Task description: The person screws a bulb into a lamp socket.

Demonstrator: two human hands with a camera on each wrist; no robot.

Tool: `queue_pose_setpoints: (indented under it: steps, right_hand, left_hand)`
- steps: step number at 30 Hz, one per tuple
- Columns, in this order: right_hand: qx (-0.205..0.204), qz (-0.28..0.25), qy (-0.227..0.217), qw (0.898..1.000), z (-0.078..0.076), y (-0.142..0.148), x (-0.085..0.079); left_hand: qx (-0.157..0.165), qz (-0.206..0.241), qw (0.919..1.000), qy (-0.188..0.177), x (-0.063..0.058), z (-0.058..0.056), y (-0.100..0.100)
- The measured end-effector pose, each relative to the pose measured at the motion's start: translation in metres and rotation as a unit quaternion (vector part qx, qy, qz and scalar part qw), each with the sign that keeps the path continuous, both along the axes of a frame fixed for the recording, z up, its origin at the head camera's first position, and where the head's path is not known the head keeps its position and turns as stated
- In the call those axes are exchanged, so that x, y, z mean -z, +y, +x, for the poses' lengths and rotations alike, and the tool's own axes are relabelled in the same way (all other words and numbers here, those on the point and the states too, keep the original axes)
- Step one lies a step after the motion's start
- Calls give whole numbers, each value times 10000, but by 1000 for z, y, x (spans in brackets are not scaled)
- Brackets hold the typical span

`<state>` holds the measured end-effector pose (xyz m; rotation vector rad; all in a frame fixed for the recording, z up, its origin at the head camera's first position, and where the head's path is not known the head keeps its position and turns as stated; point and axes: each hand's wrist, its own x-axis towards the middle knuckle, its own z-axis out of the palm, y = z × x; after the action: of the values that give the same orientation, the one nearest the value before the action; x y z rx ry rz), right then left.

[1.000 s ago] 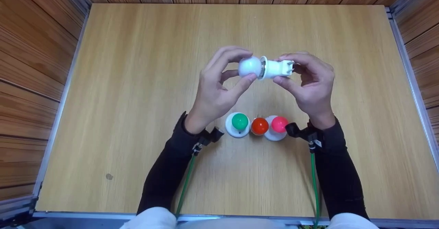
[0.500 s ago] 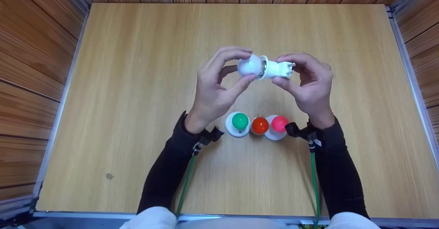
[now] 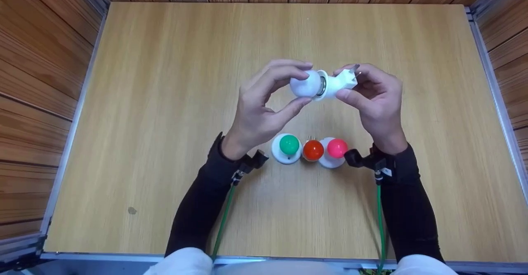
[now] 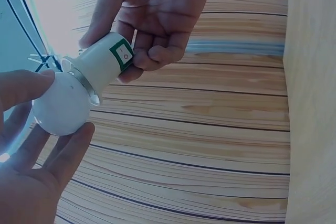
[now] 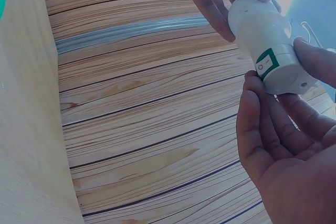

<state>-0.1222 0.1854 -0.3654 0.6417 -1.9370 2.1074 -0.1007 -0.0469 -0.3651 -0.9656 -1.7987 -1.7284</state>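
Note:
My left hand [image 3: 260,106] pinches a round white light bulb [image 3: 303,86] between thumb and fingers above the table. The bulb's metal base sits in the flared mouth of a white plug-in lamp socket [image 3: 337,84], with a strip of metal showing at the rim. My right hand [image 3: 381,102] holds the plug end of that socket, its two-pin plug [image 3: 355,74] pointing right. A green-framed rocker switch [image 4: 123,54] shows on the socket's side in the left wrist view. How far the base is screwed in cannot be seen.
On the table [image 3: 173,114], nearer the body, stand a green bulb [image 3: 289,144] on a white round base, an orange-red bulb [image 3: 313,150] and a pink bulb [image 3: 337,148] on a white base, in a row. Wood-plank walls [image 3: 41,102] enclose the table.
The socket has turned in my right hand, so its pins now point more up and right. Both hands, with bulb and socket, have shifted slightly right. The bulbs on the table have stayed put.

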Motion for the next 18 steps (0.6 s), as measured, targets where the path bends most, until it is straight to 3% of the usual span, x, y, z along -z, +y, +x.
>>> queue_pose_setpoints:
  steps: [11,14,18]
  right_hand:
    - [-359,-373,-280,9983,-2,1,0]
    - [-349,-366,-275,9983,-1,1,0]
    - [-141,-74,21,9999,0,0,-1]
  left_hand:
    - [-138,-313,9987,369,0,-1,-1]
    - [-69,-255,9993,266,0,-1,-1]
    - [-55,-151,9998,-139,0,-1,-1]
